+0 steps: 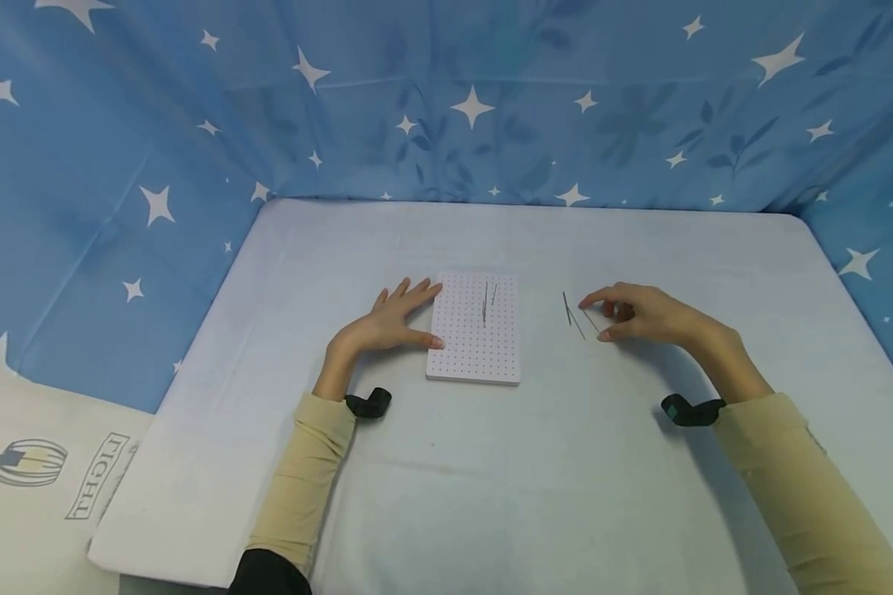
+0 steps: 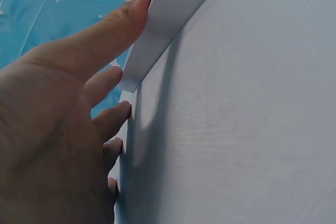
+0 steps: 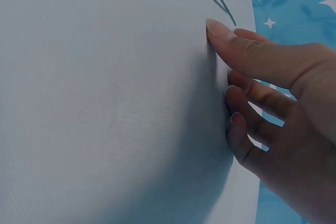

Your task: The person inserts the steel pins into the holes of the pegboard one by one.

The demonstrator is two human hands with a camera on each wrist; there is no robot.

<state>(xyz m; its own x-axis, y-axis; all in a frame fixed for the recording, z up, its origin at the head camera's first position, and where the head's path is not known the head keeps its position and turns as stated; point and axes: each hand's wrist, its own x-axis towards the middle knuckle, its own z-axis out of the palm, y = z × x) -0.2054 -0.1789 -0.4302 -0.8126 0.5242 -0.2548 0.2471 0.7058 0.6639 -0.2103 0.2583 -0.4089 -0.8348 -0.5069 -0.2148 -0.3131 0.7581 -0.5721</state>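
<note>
A white pegboard (image 1: pixel 475 364) with rows of small holes lies on the table, with several thin dark pins (image 1: pixel 484 306) standing in its upper part. My left hand (image 1: pixel 387 324) rests at its left side, fingers spread, thumb and index fingertip on the board's edge. In the left wrist view the thumb (image 2: pixel 123 22) presses against the board's side wall (image 2: pixel 168 17). To the right of the board, my right hand (image 1: pixel 643 314) has thumb and index finger at the two ends of a thin pin (image 1: pixel 590 320). Its other fingers are curled. Loose pins (image 1: pixel 569 310) lie just left of it.
The white cloth-covered table (image 1: pixel 446 496) has rounded corners. A blue curtain (image 1: pixel 446 149) with white stars hangs behind and along both sides. At the lower left is a cream cloth (image 1: pixel 37 529) with printed drawings.
</note>
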